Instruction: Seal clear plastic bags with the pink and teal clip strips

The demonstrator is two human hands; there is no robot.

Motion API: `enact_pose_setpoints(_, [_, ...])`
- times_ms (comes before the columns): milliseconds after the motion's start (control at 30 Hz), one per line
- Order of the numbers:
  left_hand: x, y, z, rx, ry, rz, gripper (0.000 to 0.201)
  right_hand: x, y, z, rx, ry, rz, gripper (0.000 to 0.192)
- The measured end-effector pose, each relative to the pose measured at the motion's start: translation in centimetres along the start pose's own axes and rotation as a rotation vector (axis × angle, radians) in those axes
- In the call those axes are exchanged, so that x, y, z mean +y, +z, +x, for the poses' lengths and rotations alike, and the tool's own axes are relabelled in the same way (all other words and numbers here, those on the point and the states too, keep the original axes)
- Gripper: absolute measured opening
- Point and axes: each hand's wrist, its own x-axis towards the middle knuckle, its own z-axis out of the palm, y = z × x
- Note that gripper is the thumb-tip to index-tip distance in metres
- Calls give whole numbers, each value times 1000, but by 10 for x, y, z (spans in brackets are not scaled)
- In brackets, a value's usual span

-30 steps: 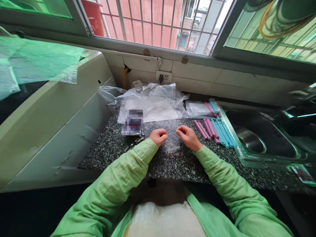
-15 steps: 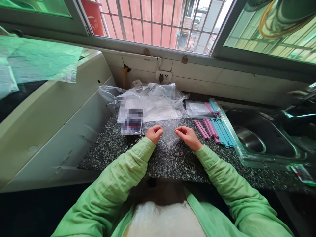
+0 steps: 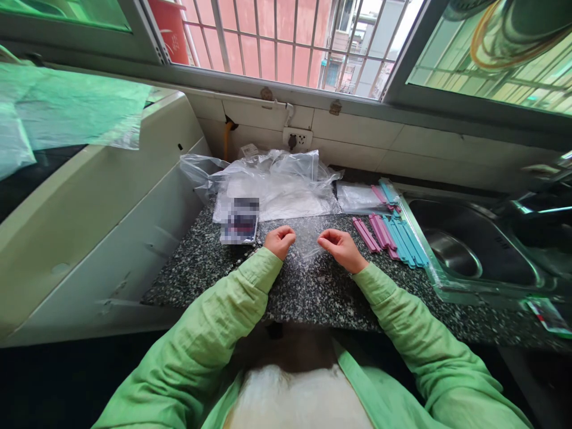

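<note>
A small clear plastic bag (image 3: pixel 308 241) is stretched between my two hands, just above the speckled counter. My left hand (image 3: pixel 280 242) pinches it at the left side, fingers curled closed. At the right side my right hand (image 3: pixel 342 247) pinches it too, thumb against forefinger. The bag is see-through, so its exact edges are hard to make out. Right of my right hand lie several pink sealing clips (image 3: pixel 366 234) and several blue sealing clips (image 3: pixel 404 240).
Behind my hands a large clear bag (image 3: pixel 286 185) holds a stack of plastic sheets or bags. A phone (image 3: pixel 241 229), partly blurred, lies left of my left hand. More clear bags (image 3: pixel 360 196) sit by the steel sink (image 3: pixel 473 238). A white appliance (image 3: pixel 111 238) borders the dark counter (image 3: pixel 313 298).
Almost nothing differs. Both hands keep their pinch on the clear bag, and the view has shifted only very slightly.
</note>
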Motion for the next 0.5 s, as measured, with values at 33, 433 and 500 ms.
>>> enact_pose_setpoints(33, [1,0,0,-2,-3,0,14,0,-1,0,-3,-4,-5,20])
enact_pose_setpoints(433, [12,-3,-6,-120,65,112,19,-6,-14,-1,-114,-52,-92,22])
enact_pose_setpoints(500, [11,-3,-6,-164,62,118,25,-7,-16,-1,-175,-52,-111,22])
